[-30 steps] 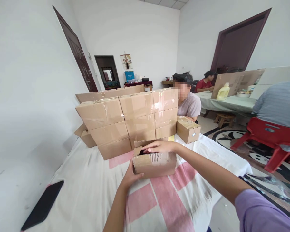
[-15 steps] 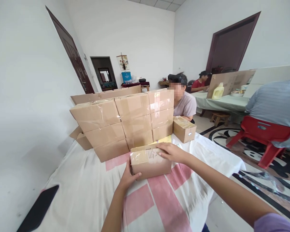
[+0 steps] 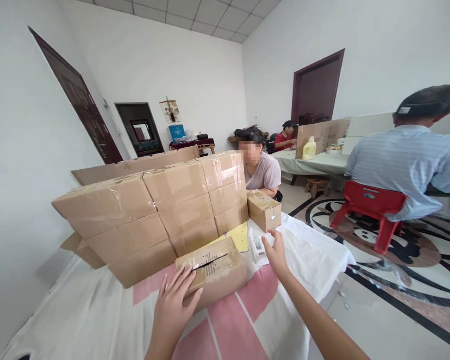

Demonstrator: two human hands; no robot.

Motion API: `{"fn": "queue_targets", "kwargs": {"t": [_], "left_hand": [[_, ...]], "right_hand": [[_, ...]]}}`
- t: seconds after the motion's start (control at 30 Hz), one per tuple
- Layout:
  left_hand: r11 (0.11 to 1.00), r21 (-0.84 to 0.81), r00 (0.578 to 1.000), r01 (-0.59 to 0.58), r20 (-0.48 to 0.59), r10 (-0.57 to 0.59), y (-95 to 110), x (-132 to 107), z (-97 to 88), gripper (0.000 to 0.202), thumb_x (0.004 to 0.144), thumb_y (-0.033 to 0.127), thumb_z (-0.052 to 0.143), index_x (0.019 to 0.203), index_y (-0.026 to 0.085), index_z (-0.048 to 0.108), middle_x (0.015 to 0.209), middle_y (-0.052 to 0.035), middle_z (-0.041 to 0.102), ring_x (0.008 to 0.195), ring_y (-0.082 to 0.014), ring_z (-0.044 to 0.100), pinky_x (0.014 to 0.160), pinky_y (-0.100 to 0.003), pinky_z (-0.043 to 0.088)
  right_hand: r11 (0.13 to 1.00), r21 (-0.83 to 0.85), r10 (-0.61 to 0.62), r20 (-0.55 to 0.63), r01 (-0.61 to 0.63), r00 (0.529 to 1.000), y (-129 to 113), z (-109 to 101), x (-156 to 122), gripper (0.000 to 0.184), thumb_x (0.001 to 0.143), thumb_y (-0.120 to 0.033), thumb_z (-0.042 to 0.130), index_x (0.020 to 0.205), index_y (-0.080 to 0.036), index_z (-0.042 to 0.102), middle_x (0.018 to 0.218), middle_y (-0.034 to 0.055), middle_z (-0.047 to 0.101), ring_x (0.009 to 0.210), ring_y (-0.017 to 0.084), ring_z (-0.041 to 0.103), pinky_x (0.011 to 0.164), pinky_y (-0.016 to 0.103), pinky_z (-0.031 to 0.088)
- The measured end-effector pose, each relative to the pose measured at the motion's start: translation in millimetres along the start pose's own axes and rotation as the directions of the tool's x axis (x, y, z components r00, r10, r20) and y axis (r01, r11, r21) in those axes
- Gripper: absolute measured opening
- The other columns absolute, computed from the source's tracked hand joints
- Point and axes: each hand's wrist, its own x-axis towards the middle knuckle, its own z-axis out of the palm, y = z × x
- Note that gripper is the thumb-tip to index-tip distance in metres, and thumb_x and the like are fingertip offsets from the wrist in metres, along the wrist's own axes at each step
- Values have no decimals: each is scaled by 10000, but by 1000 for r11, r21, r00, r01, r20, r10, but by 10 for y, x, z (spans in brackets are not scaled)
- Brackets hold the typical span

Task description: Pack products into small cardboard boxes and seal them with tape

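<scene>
Right hand (image 3: 277,253), carton (image 3: 221,277) released, by white box (image 3: 258,251)

Well right of the right hand (image 3: 277,252), a person (image 3: 405,157) sits on a red chair (image 3: 375,197). Beyond that hand, a wooden stool (image 3: 317,183) stands by a cloth-covered table (image 3: 328,168) bearing a yellow bottle (image 3: 309,150), and a blue box (image 3: 177,132) sits far off to the hand's left

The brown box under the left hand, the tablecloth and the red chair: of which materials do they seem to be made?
Brown box: most likely cardboard, matte; it has flat brown faces and a dark seam on top. Tablecloth: soft fabric, matte, with draped folds; the fibre cannot be told. Red chair: probably moulded plastic, smooth with a slight sheen.
</scene>
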Motion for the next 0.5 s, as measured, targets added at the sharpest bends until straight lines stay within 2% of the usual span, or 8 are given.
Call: {"fn": "queue_targets", "kwargs": {"t": [0.07,0.13,0.23,0.37,0.5], "left_hand": [[999,47,1000,9,-23,-8,40,-19,13,429,914,477,561,1279,290,688,1402,-58,641,1318,-325,573,1205,-573,276],[995,95,999,33,-42,-29,105,-8,4,429,913,468,547,1277,292,690,1385,-60,655,1299,-330,586,1213,-586,247],[984,166,998,63,-41,-57,231,42,-11,467,908,470,532,1329,306,653,1377,-59,660,1296,-350,580,1202,-643,210],[976,216,1000,30,-11,-28,413,142,41,516,895,491,526,1376,326,616,1441,-51,605,1326,-374,547,1178,-684,210],[975,216,999,-49,33,43,598,307,137,533,893,486,503,1386,314,611,1474,-57,567,1309,-353,567,1143,-622,318]], "right_hand": [[995,26,98,81,-101,992,256,-51,73,310,908,-365,461,1173,-222,536,1164,144,636,1115,310,609,993,519,502],[994,48,88,166,-98,982,434,-40,99,248,892,-352,471,1089,-231,561,1089,119,661,1038,292,649,937,482,545],[995,66,55,197,-70,979,567,49,72,227,877,-389,497,1023,-240,587,1127,111,639,1067,281,647,916,437,564],[997,67,22,183,-35,983,660,173,25,409,825,-402,557,1200,-240,562,1269,119,582,1207,291,596,981,441,542],[997,76,-6,209,-10,978,753,224,14,535,814,-349,557,1335,-243,497,1384,118,548,1306,288,544,1087,459,476]]}}
